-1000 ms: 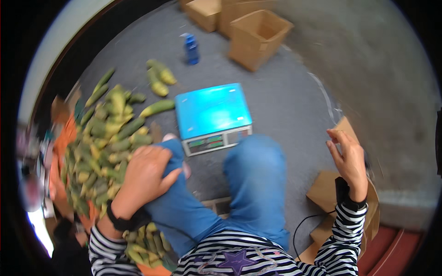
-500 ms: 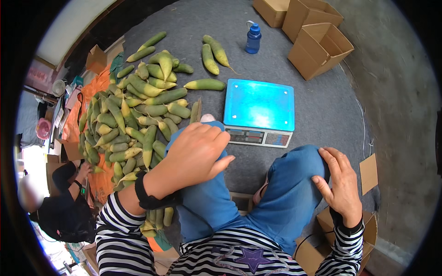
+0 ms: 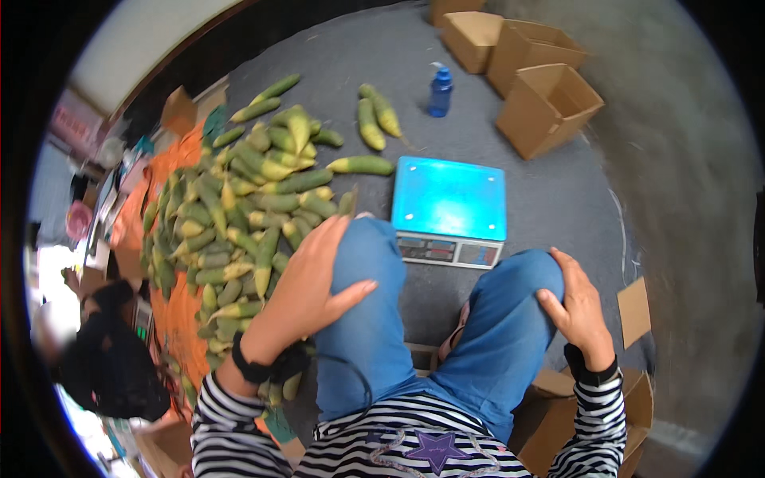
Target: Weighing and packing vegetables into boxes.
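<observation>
My left hand (image 3: 313,283) lies on the outer side of my left knee, thumb spread from the fingers, holding nothing. Over my right knee rests my right hand (image 3: 578,305), open, with the thumb apart. In front of my knees stands a weighing scale with a blue shiny platform (image 3: 449,197) and nothing on it. A big heap of green radishes (image 3: 263,209) is just beyond my left hand. One green radish (image 3: 361,165) lies beside the scale, and two more (image 3: 370,123) are farther off.
A blue water bottle (image 3: 440,92) stands beyond the scale. Open cardboard boxes (image 3: 548,111) are at the far right, with another box (image 3: 637,414) by my right arm. A flat cardboard piece (image 3: 634,312) lies near the wall. At the left, a person in black (image 3: 111,358) is beside the orange sheet (image 3: 177,319).
My left hand has come down from above my left knee to rest on its outer side. My right hand stays on the right knee. The view has tilted slightly.
</observation>
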